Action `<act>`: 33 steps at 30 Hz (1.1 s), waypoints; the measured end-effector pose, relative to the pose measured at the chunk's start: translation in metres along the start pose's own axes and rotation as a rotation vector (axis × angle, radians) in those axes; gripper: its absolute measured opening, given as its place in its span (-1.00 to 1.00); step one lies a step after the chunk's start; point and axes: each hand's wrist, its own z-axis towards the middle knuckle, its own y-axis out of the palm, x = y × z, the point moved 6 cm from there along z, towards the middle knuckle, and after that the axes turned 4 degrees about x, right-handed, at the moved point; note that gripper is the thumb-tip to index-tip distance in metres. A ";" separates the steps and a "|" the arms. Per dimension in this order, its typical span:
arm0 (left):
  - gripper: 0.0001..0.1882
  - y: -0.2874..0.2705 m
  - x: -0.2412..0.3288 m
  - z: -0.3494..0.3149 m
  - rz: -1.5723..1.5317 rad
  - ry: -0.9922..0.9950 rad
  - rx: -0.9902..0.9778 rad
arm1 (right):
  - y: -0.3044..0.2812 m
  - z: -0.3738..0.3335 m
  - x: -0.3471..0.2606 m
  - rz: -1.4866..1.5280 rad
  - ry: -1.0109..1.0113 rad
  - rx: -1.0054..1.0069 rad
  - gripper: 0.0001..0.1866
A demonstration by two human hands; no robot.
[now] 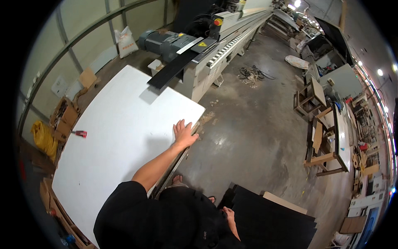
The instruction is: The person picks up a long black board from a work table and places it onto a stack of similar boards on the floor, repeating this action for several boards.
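My left hand [184, 133] rests palm down on the right edge of a white table [124, 120], its fingers spread and nothing held. Beyond it, a long black strip [176, 68] sticks out of the end of a grey machine [203, 68] and over the table, casting a shadow there. Low by my body is my right hand [229, 214], with its fingers curled in; whether anything is inside them is hidden. It is nearest to a stack of black boards [273, 220] on my right.
A red-handled tool [81, 133] lies at the table's left edge. Cardboard boxes [64, 118] and a yellow sack [44, 139] stand beyond that edge. Coiled cable [255, 74] lies on the concrete floor. Wooden-framed tables [331, 141] stand at the right. The machine carries a motor [166, 43].
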 end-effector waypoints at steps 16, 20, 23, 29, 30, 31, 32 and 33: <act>0.01 -0.157 -0.115 0.128 0.410 -0.279 0.025 | -0.007 -0.011 0.035 -0.099 0.133 0.190 -0.66; 0.07 -0.158 -0.118 0.126 0.461 -0.268 -0.031 | -0.003 -0.009 0.037 -0.132 0.165 0.191 -0.66; 0.08 -0.158 -0.114 0.126 0.472 -0.247 -0.034 | 0.000 -0.011 0.035 -0.086 0.118 0.152 -0.66; 0.10 -0.156 -0.108 0.135 0.460 -0.240 -0.057 | -0.003 -0.010 0.021 -0.137 0.063 0.158 -0.68; 0.10 -0.155 -0.105 0.137 0.460 -0.232 -0.058 | -0.004 -0.005 0.025 -0.136 0.039 0.160 -0.68; 0.11 -0.154 -0.104 0.138 0.460 -0.233 -0.058 | -0.006 -0.003 0.024 -0.142 0.013 0.159 -0.68; 0.11 -0.153 -0.104 0.139 0.461 -0.230 -0.057 | -0.008 0.000 0.027 -0.102 0.028 0.154 -0.68; 0.11 -0.153 -0.104 0.142 0.461 -0.227 -0.056 | -0.008 0.002 0.029 -0.063 0.043 0.149 -0.68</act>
